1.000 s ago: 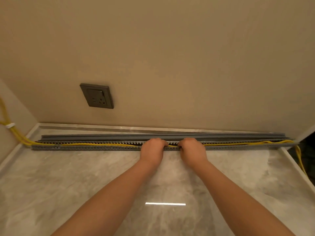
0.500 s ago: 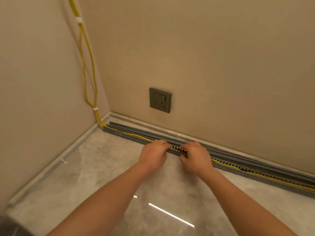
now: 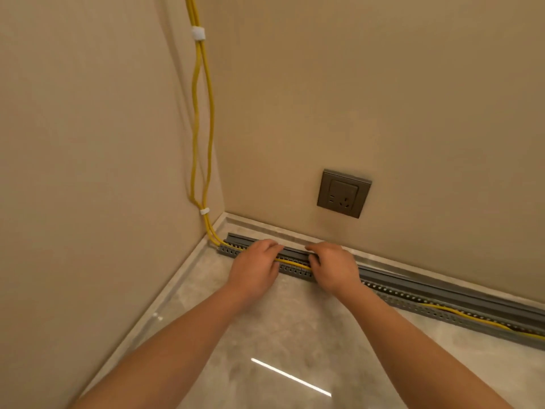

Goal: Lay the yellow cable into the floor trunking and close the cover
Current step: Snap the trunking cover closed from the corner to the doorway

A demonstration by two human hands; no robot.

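A grey slotted floor trunking (image 3: pixel 413 299) runs along the foot of the back wall, from the left corner out to the right edge. Behind it, against the wall, lies the flat grey cover strip (image 3: pixel 460 293). The yellow cable (image 3: pixel 293 263) comes down the left wall, enters the trunking at the corner and shows between my hands and again at the far right. My left hand (image 3: pixel 253 268) and my right hand (image 3: pixel 334 270) rest side by side on the trunking near the corner. Their fingers are curled over its top onto the cable; the fingertips are hidden.
A dark wall socket (image 3: pixel 343 193) sits on the back wall above my right hand. Two white clips (image 3: pixel 198 33) hold the cable to the left wall. A pale skirting edge (image 3: pixel 165 293) borders the glossy marble floor (image 3: pixel 295 335).
My view has swung left toward the corner. Both hands have moved left along the trunking and now sit close to its corner end, still on the cable.
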